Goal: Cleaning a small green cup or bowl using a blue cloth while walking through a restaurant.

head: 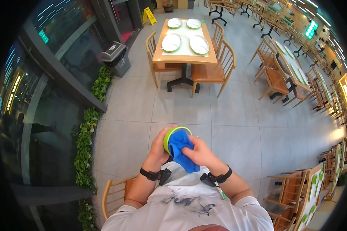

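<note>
My left hand [157, 148] grips a round green-rimmed bowl or cup [166, 141] by its outer side, in front of my chest. A blue cloth [179, 147] is pushed into its mouth and hangs down over the near rim. Pinched in my right hand [201, 151], the cloth bunches between thumb and fingers, which reach to the rim. The cloth hides most of the vessel's inside. Both wrists wear black straps.
Ahead stands a wooden table [185, 59] with several white plates [171, 42] and chairs [214, 72]. A grey trash bin [118, 62], green plants [85, 150] and glass doors line the left. A yellow floor sign [149, 16] stands farther off. More set tables [289, 62] fill the right.
</note>
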Demonstrator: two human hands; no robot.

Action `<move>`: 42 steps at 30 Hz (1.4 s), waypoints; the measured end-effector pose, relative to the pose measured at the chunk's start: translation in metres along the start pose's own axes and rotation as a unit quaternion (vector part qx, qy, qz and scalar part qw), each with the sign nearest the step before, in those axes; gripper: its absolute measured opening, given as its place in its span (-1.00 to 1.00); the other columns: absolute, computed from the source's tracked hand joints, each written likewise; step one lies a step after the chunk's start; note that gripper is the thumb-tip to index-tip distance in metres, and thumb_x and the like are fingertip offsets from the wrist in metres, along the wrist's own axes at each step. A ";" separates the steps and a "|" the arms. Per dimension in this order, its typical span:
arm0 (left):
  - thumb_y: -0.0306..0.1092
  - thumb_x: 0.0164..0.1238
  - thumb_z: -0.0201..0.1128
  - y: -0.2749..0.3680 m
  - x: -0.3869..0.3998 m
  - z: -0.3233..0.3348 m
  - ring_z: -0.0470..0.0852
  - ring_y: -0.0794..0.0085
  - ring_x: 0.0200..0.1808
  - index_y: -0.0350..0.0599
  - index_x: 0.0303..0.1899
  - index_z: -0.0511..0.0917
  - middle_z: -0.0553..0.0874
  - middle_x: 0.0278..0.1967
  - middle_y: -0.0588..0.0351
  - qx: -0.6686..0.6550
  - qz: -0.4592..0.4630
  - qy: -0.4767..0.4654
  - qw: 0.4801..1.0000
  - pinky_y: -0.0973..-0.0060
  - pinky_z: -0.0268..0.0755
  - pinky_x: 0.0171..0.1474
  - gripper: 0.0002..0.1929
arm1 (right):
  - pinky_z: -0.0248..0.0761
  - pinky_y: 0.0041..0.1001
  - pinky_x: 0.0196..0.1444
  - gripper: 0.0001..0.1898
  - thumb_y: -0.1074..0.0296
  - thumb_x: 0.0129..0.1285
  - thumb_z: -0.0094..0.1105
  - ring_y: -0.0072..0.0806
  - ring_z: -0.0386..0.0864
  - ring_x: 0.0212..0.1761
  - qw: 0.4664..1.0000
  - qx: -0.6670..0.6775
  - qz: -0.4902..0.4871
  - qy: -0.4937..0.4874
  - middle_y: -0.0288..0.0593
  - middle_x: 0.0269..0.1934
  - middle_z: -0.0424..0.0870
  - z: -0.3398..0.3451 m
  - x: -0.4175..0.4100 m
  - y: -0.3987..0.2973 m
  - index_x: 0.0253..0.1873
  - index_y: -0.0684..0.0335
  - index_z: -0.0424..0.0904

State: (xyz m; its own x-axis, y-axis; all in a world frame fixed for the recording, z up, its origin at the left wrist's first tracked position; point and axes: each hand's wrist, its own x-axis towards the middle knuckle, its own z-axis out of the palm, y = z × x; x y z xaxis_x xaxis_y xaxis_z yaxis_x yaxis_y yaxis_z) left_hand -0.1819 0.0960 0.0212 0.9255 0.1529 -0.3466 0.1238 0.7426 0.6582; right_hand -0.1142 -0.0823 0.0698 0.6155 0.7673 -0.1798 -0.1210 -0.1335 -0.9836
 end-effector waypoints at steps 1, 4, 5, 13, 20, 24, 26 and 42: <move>0.08 0.75 -0.07 0.001 0.000 0.004 0.72 0.29 0.21 -0.16 0.36 0.53 0.73 0.21 -0.02 -0.023 -0.003 0.013 1.000 0.27 0.58 0.30 -0.47 | 0.63 -0.44 -0.05 -0.67 0.43 0.40 0.20 -0.52 0.74 -0.13 0.996 0.083 -0.007 0.030 -0.17 -0.10 0.81 0.002 0.001 0.002 0.21 0.35 0.63; 0.15 0.70 0.01 0.003 0.000 0.007 0.75 0.33 0.14 -0.07 0.31 0.57 0.76 0.15 0.07 -0.025 -0.009 0.036 0.999 0.31 0.67 0.14 -0.48 | 0.63 -0.41 0.03 -0.63 0.51 0.38 0.19 -0.52 0.72 -0.01 0.982 0.158 -0.043 0.094 -0.22 0.02 0.79 0.001 -0.001 0.010 0.26 0.32 0.63; 0.16 0.69 0.01 0.003 0.000 0.008 0.76 0.32 0.14 -0.06 0.30 0.58 0.76 0.15 0.07 -0.025 -0.012 0.043 0.999 0.30 0.67 0.13 -0.48 | 0.63 -0.38 0.02 -0.62 0.53 0.36 0.21 -0.47 0.73 -0.01 0.979 0.154 -0.063 0.115 -0.19 0.03 0.80 -0.001 -0.001 0.013 0.25 0.31 0.64; 0.17 0.71 -0.01 0.003 -0.005 0.013 0.77 0.32 0.10 -0.11 0.25 0.60 0.76 0.10 0.04 -0.058 -0.090 0.013 0.994 0.28 0.67 0.16 -0.46 | 0.52 -0.22 0.13 -0.53 0.47 0.03 0.37 -0.22 0.65 0.16 0.775 -0.486 -0.393 0.097 -0.22 0.16 0.77 0.000 0.004 -0.003 0.14 0.20 0.73; 0.05 0.77 -0.06 -0.002 0.002 0.006 0.74 0.30 0.14 -0.14 0.28 0.56 0.74 0.13 0.00 0.019 -0.028 0.010 0.999 0.30 0.64 0.21 -0.52 | 0.50 -0.17 0.12 -0.57 0.53 0.04 0.34 -0.17 0.65 0.07 0.779 -0.513 -0.327 0.150 -0.15 0.03 0.79 0.015 0.002 0.007 0.09 0.23 0.71; 0.00 0.76 -0.02 -0.006 0.004 0.001 0.74 0.32 0.14 -0.17 0.30 0.54 0.74 0.13 -0.01 0.052 0.002 0.027 0.998 0.32 0.64 0.19 -0.54 | 0.52 -0.11 0.03 -0.73 0.51 0.06 0.33 -0.06 0.67 -0.02 0.820 -0.494 -0.266 0.114 -0.02 -0.10 0.78 0.011 0.003 0.009 -0.08 0.25 0.65; -0.05 0.74 0.06 -0.006 0.002 0.001 0.73 0.40 0.07 -0.19 0.30 0.56 0.73 0.08 0.04 0.073 0.025 0.026 0.997 0.40 0.62 0.13 -0.57 | 0.54 -0.07 -0.05 -0.79 0.48 0.07 0.32 0.03 0.67 -0.10 0.849 -0.473 -0.219 0.085 0.04 -0.16 0.78 0.009 0.002 0.009 -0.14 0.26 0.62; -0.06 0.73 0.05 -0.013 -0.001 0.002 0.69 0.39 0.17 -0.20 0.37 0.51 0.70 0.14 0.04 0.031 0.121 0.025 0.992 0.41 0.55 0.24 -0.54 | 0.66 -0.49 -0.04 -0.64 0.52 0.35 0.13 -0.51 0.76 -0.13 0.946 0.305 0.107 -0.028 -0.28 -0.06 0.79 -0.020 0.004 0.016 0.22 0.35 0.64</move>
State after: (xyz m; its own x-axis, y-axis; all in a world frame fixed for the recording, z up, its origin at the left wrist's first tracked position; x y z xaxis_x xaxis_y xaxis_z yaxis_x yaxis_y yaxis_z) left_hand -0.1836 0.0853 0.0142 0.9119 0.3557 -0.2048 -0.0768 0.6381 0.7661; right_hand -0.0982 -0.0932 0.0532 0.4868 0.7975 -0.3563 -0.6755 0.0851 -0.7324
